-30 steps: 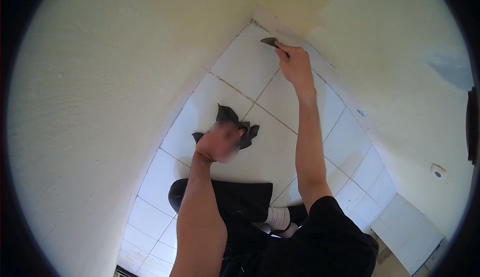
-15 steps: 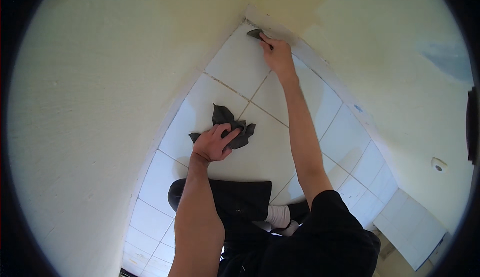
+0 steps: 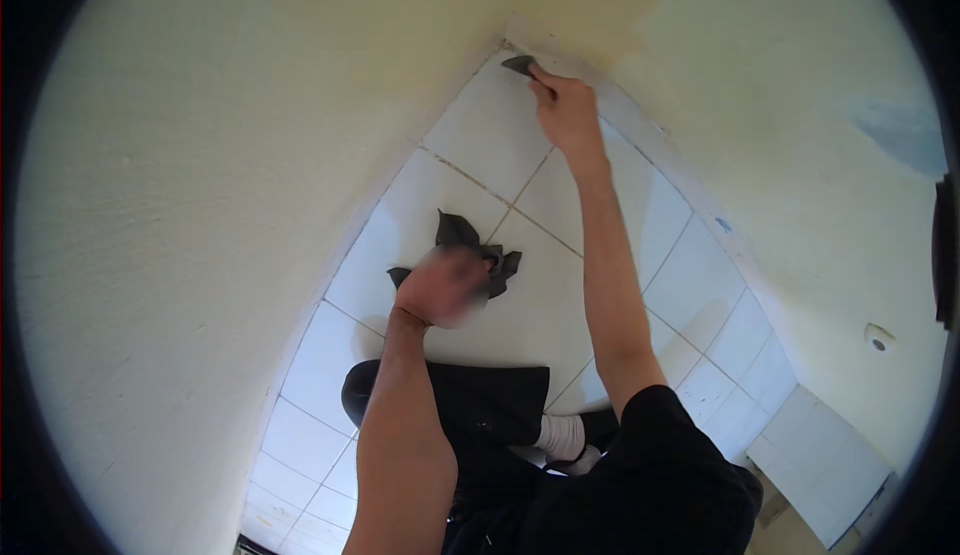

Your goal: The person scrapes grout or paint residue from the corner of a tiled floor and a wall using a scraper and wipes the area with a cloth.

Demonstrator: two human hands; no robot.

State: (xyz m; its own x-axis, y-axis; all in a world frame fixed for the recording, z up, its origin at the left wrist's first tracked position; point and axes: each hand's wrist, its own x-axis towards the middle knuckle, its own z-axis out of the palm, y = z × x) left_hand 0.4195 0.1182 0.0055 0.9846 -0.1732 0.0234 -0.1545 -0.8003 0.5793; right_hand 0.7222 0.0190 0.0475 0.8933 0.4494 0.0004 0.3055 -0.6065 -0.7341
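My right hand [image 3: 572, 115] is closed round a scraper with a dark, flared blade [image 3: 519, 65]. The blade is at the far tile, close to the corner where the two walls meet. Nearer to me, my left hand [image 3: 440, 290] rests on a crumpled dark cloth [image 3: 458, 229] on the floor. Its fingers are blurred now; half a second ago they were curled into the cloth. Parts of the cloth stick out around the hand, and the rest is hidden under it.
Pale walls [image 3: 200, 205] close in on both sides of the white tiled floor [image 3: 488, 120]. A pinkish skirting strip [image 3: 640, 135] edges the right wall. My dark-clothed leg [image 3: 490, 390] is folded below the cloth. A small white fitting [image 3: 879, 338] sits on the right wall, above a tiled ledge [image 3: 822, 460].
The whole view has shifted slightly, with the corner and both hands a little further right in it. Both hands keep nearly the same places on the floor.
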